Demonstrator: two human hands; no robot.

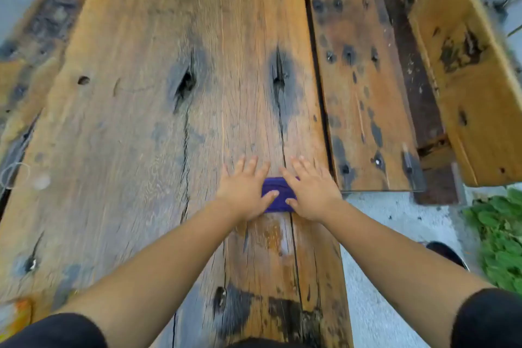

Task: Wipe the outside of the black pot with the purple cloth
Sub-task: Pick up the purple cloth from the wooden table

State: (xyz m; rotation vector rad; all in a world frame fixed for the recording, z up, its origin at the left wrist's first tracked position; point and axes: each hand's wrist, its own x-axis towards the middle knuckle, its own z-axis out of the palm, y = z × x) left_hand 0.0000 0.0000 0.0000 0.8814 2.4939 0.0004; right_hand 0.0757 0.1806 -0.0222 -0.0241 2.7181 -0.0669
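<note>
While both hands press flat, fingers spread, the cloth (277, 194) lies folded on the plank (141, 127) — left hand (246, 189) and right hand (310, 191) covering its ends.

Single head-worn wide-angle view, looking steeply down and forward over the wooden plank table (141, 121); both forearms reach in from the near edge.
</note>
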